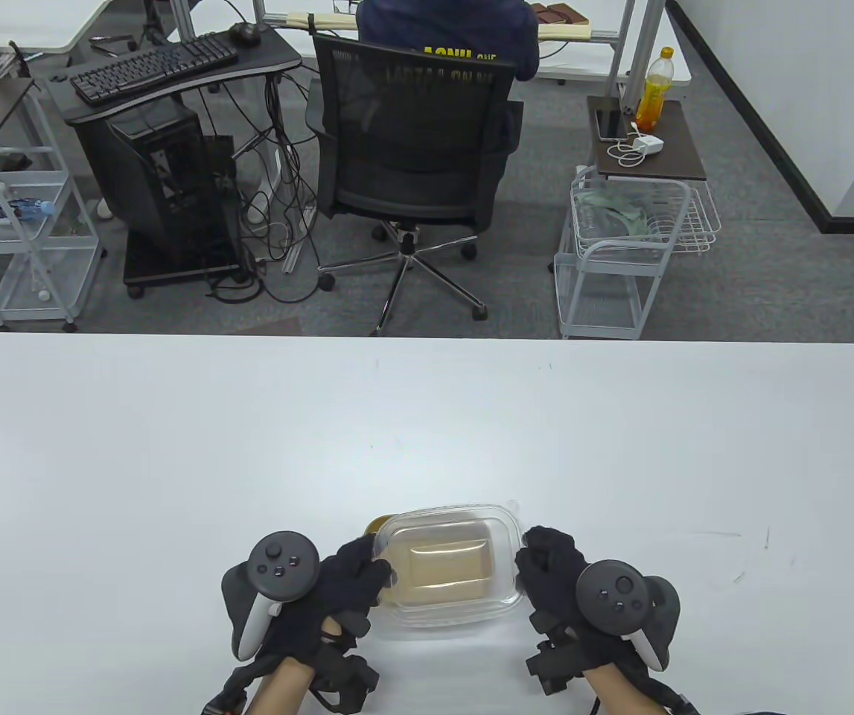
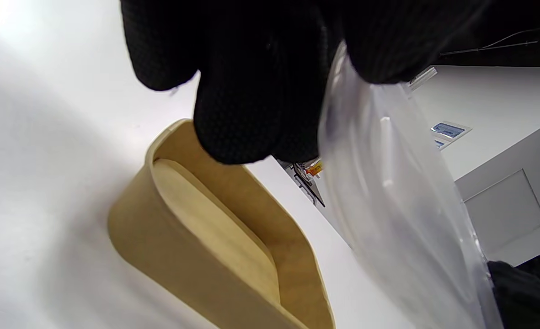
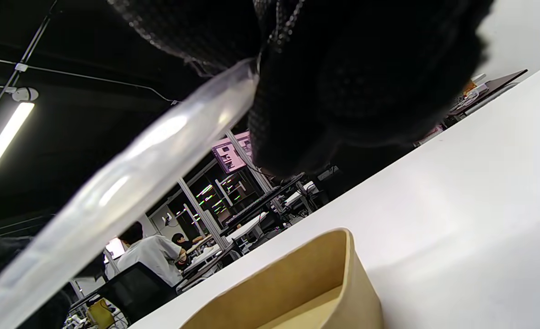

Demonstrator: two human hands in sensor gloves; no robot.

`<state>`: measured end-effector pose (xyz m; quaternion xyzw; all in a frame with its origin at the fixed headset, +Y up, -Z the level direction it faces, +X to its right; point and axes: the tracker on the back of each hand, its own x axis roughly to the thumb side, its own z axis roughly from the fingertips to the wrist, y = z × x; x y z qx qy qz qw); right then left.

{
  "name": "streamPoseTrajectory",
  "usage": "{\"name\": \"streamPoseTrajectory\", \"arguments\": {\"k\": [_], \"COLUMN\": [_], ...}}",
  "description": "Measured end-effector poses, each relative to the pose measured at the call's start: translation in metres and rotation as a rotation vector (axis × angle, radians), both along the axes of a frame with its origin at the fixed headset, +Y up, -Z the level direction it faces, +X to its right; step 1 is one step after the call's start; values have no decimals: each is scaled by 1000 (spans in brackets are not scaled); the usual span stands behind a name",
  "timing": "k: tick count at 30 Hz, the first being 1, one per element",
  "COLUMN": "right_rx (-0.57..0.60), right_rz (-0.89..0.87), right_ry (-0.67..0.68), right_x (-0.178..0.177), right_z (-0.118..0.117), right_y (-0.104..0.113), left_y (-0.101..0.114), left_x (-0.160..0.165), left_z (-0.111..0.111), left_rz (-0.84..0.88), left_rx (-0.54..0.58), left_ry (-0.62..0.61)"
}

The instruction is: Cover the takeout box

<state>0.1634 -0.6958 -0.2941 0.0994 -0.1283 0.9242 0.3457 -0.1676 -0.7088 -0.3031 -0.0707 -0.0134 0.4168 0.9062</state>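
A clear plastic lid [image 1: 445,566] hangs a little above an open tan paper takeout box [image 1: 377,526] near the table's front edge. My left hand [image 1: 348,577] grips the lid's left edge and my right hand [image 1: 546,558] grips its right edge. In the left wrist view my fingers [image 2: 251,91] pinch the lid [image 2: 398,201] above the empty box [image 2: 224,246]. In the right wrist view my fingers [image 3: 343,91] hold the lid's rim [image 3: 128,183] above the box's corner [image 3: 315,283].
The white table [image 1: 173,462] spreads wide around the box. Beyond its far edge stand an office chair [image 1: 412,156], a computer desk [image 1: 166,74] and wire carts [image 1: 620,246].
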Motion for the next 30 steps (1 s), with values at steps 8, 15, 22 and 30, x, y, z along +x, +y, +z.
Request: {"name": "streamPoseTrajectory", "arguments": {"k": [8,15,22,30], "right_rx": [92,109,42,-21], "right_rz": [-10,103,214,205], "right_ry": [56,49,19,-7], "right_x": [5,16,31,40], "right_z": [3,2,-4,-10], "right_y": [2,-1,-11,-20], "left_y": [33,59,43,11], "left_x": [0,12,23,36], "left_z": [-12,-10,-11,-15], "left_rz": [-96,-430,-689,-896], "left_rx": [82,316,543,668], "left_ry": [-167,-138,-42,-41]}}
